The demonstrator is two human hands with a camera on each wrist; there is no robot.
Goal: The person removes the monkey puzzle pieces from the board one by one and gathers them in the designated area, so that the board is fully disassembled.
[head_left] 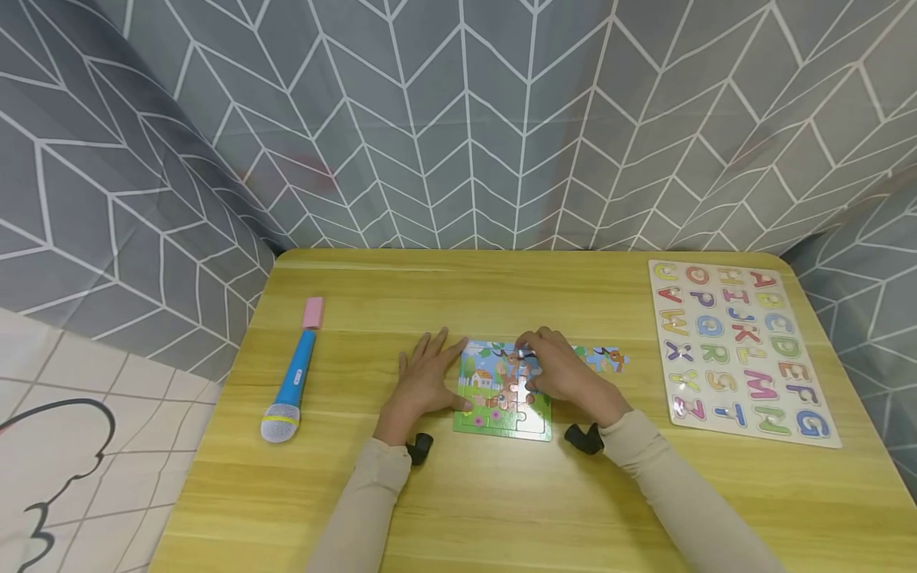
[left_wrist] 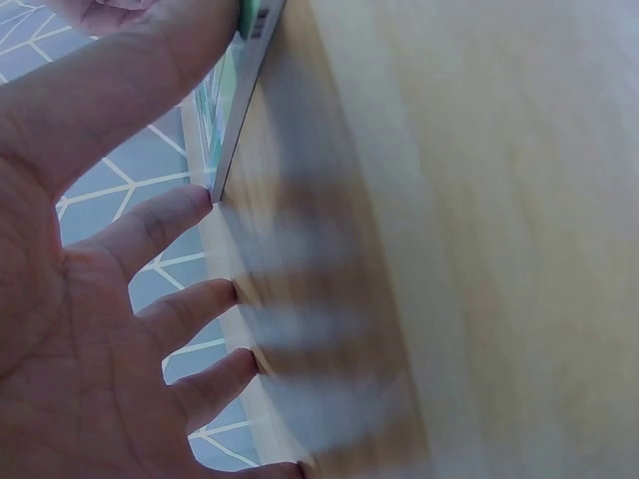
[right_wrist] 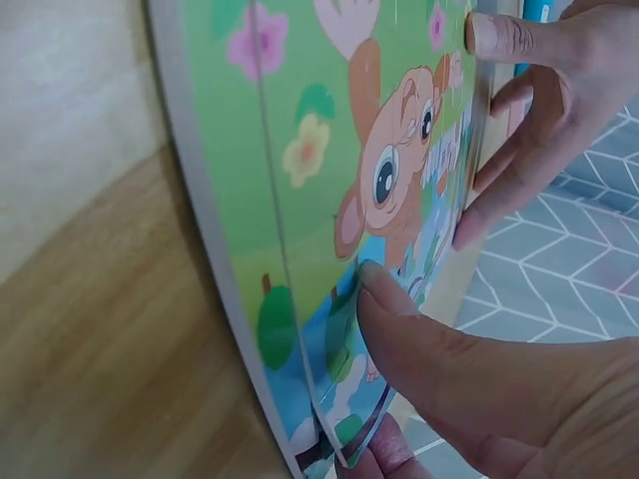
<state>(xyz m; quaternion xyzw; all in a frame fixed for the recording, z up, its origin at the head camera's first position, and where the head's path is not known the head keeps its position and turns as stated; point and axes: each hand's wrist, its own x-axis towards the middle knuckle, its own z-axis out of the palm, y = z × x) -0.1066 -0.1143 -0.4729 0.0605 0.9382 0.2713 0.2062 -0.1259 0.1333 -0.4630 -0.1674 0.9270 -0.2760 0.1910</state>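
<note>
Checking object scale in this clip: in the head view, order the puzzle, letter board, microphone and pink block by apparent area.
Largest to smallest:
Letter board
Puzzle, partly covered
Microphone
Pink block

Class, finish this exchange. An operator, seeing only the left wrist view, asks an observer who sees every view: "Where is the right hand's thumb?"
Observer: The right hand has its thumb on the picture side of the jigsaw puzzle.
Operator: Any loose piece nearby?
Observer: Yes, at least one puzzle piece lies beside that hand, off the puzzle.
Operator: And what's toward the table's left side?
Observer: A blue microphone.
</note>
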